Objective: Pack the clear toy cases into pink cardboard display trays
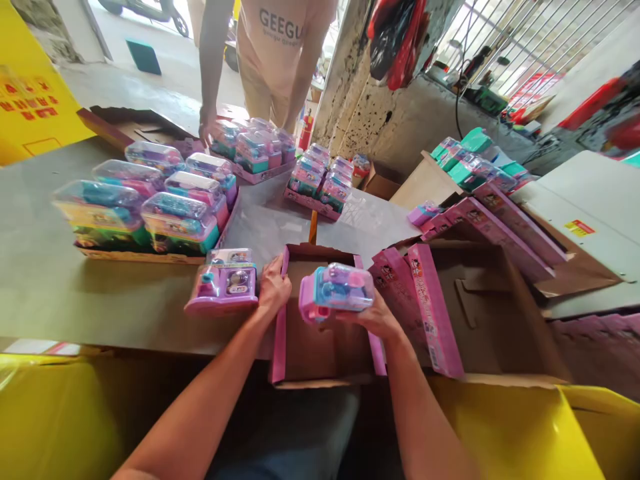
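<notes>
My right hand (377, 316) grips a small toy case (345, 287) with a clear lid, purple and light blue, tilted over a pink-edged cardboard tray (327, 363). My left hand (275, 287) is closed on the left wall of that tray, near its far corner. The tray's brown bottom shows bare around the case. Just left of my left hand, a purple toy set (223, 287) with a clear cover stands on the table (150, 307).
Left, a tray (140, 255) holds several clear-lidded toy cases. Two more filled trays (265, 175) (313, 203) stand farther back, near another person (273, 60). Cardboard trays (493, 320) lie stacked at right. Yellow boxes (520, 427) flank me below the table edge.
</notes>
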`<action>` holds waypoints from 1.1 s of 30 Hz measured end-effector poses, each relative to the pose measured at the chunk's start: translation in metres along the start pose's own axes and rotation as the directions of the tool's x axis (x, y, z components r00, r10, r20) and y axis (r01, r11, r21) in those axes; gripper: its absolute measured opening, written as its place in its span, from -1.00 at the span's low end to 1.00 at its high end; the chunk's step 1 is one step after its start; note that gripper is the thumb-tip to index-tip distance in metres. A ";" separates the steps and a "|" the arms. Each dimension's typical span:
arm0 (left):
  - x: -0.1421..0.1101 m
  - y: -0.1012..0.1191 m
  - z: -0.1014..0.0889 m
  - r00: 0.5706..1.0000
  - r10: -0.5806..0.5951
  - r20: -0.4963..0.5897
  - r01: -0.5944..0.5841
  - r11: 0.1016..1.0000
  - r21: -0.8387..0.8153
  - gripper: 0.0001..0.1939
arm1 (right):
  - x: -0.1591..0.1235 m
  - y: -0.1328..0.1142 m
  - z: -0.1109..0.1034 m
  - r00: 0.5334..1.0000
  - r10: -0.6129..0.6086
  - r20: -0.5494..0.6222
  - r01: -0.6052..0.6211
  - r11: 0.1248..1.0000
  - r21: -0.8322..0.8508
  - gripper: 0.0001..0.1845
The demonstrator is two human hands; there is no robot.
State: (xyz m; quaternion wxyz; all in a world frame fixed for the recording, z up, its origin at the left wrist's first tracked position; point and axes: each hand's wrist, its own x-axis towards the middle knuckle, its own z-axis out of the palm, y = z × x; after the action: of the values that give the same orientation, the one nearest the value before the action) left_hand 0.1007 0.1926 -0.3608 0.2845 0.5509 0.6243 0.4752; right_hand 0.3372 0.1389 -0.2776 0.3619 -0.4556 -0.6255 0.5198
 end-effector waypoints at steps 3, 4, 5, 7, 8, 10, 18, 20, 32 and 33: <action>-0.001 -0.001 -0.001 1.000 -0.008 0.006 0.008 1.000 -0.018 -0.27 | 0.038 0.003 -0.002 0.995 -0.080 -0.065 0.077 0.995 -0.059 -0.09; -0.002 -0.001 -0.001 1.000 -0.007 0.012 0.007 1.000 -0.025 -0.26 | 0.051 0.006 -0.001 0.995 -0.084 -0.050 0.081 0.995 -0.066 -0.08; -0.003 -0.001 -0.002 1.000 -0.005 0.016 0.006 0.999 -0.037 -0.25 | 0.065 0.009 0.000 0.997 -0.077 -0.019 0.076 0.995 -0.057 -0.07; -0.005 -0.001 -0.002 1.000 -0.006 0.015 0.007 0.996 -0.083 -0.26 | 0.088 0.015 0.005 0.996 -0.066 0.055 0.067 0.998 -0.017 -0.06; -0.006 -0.001 -0.002 1.000 -0.011 0.008 0.012 0.994 -0.111 -0.27 | 0.097 0.018 0.009 0.994 -0.075 0.077 0.075 0.997 -0.001 -0.05; -0.009 0.000 -0.002 0.999 -0.030 -0.019 0.026 0.987 -0.160 -0.29 | 0.109 0.024 0.017 0.991 -0.114 0.066 0.114 0.993 -0.002 -0.06; -0.012 -0.003 0.005 0.995 0.072 -0.073 -0.072 0.997 0.003 -0.29 | 0.107 0.070 0.038 0.959 -0.264 -0.102 0.229 0.935 -0.272 -0.31; -0.012 -0.003 0.005 0.992 0.106 -0.062 -0.106 0.994 0.014 -0.27 | 0.107 0.079 0.038 0.943 -0.316 -0.108 0.253 0.888 -0.385 -0.39; -0.012 0.006 0.003 0.989 0.141 -0.046 -0.134 0.982 0.130 -0.28 | 0.077 0.056 0.026 0.881 -0.445 -0.160 0.182 0.631 -0.754 -0.20; -0.012 0.006 0.004 0.988 0.148 -0.039 -0.138 0.974 0.178 -0.21 | 0.067 0.051 0.017 0.861 -0.472 -0.191 0.164 0.612 -0.773 -0.26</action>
State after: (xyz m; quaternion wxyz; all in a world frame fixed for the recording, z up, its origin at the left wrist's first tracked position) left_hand 0.1092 0.1815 -0.3593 0.1840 0.6047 0.6293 0.4521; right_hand 0.3095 0.1996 -0.3318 0.3488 -0.5310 -0.7704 0.0522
